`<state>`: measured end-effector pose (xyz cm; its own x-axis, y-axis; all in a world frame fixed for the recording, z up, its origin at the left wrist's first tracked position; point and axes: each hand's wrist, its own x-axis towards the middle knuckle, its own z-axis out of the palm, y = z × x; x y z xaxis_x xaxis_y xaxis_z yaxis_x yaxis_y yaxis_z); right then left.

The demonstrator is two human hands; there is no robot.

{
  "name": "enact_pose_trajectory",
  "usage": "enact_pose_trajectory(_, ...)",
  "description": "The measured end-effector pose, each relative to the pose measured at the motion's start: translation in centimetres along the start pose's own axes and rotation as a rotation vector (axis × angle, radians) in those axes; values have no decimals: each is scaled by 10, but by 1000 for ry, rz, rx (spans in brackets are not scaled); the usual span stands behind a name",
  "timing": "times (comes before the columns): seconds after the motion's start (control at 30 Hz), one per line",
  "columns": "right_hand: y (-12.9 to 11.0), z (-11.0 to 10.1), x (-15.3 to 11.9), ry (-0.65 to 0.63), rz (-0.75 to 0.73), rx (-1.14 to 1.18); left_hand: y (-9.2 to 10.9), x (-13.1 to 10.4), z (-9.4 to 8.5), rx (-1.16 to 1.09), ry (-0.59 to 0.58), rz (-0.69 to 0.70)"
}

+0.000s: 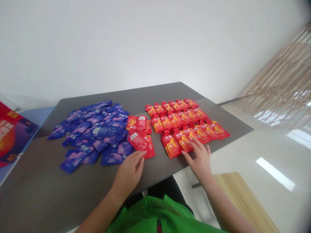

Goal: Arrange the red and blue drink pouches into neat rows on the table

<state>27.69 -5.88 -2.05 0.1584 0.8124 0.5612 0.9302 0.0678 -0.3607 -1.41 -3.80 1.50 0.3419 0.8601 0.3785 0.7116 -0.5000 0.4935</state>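
My left hand (128,173) is at the near corner of a red sachet (138,142) lying back side up with a barcode. Its thumb and fingertips close on that corner, partly hiding it. Under and behind this sachet lie a few other red sachets (131,122), some face up. My right hand (200,160) has its fingers spread, the tips touching the front row of red sachets (183,140). These overlap face up, showing an orange design and white characters. Two similar rows, a middle row (175,119) and a back row (170,106), lie behind.
A loose heap of blue-purple sachets (97,129) covers the table's left part. The dark grey table (155,94) stands against a white wall. A red and purple printed box or bag (14,132) is at far left. A wooden stool or bench (243,197) stands at lower right.
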Motion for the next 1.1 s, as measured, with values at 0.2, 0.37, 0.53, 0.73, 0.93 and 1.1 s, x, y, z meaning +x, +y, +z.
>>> enact_pose_trajectory(0.2,-8,-11,-2,79,-38,68,-11,20,11,264,-168,139)
enact_pose_trajectory(0.37,-16,-19,-3,82,-60,114,-18,14,21,339,-186,196)
enact_pose_trajectory(0.53,-29,-26,-8,35,-88,211,-25,12,7,366,-81,301)
enact_pose_trajectory(0.73,-55,-38,-11,-47,-102,398,13,25,-42,345,315,246)
enact_pose_trajectory(0.93,-68,-58,-11,-259,7,646,71,28,-37,-44,149,166)
enact_pose_trajectory(1.1,-37,-73,-3,-250,395,673,70,32,-12,-320,-10,41)
